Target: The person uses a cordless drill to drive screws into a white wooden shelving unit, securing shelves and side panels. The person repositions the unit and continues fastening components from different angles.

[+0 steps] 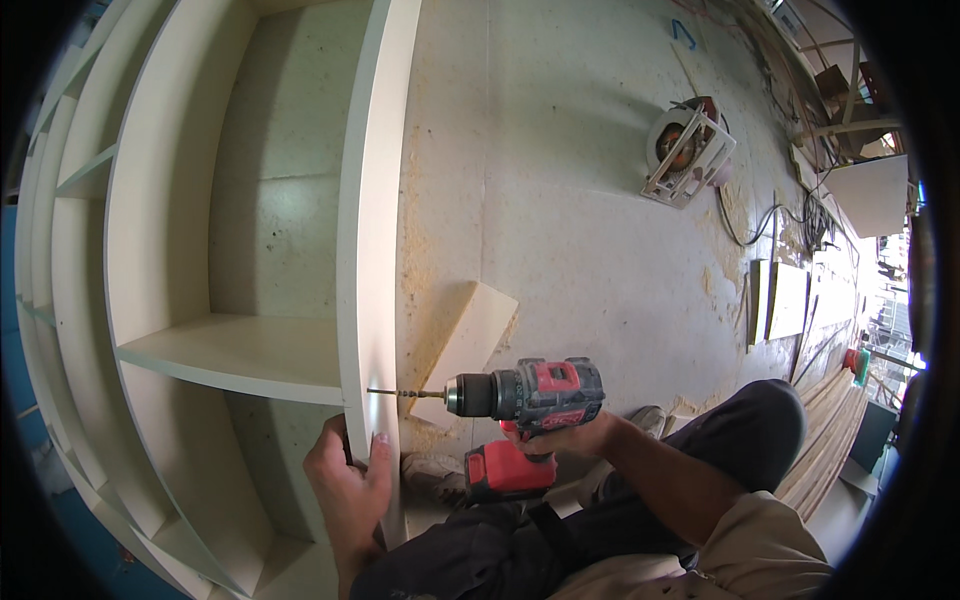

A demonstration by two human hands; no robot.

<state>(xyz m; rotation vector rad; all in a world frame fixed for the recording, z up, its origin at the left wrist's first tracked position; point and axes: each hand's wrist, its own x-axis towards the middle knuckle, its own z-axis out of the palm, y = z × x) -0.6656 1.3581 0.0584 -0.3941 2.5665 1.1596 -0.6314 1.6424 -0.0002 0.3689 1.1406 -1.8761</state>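
Observation:
My right hand (572, 435) grips a red and black cordless drill (525, 395), held level. Its bit (395, 392) touches the outer face of a white upright side panel (375, 200) of a shelving unit, about where a white shelf (240, 355) meets it from the other side. My left hand (345, 485) clasps the front edge of that panel just below the bit, thumb on the outer face. My dark trouser legs fill the lower middle.
A loose white board offcut (470, 340) lies on the dusty floor behind the drill. A circular saw (688, 150) with its cable sits at the upper right. Boards and strips (785, 300) are stacked along the right. More shelf compartments (85, 180) run left.

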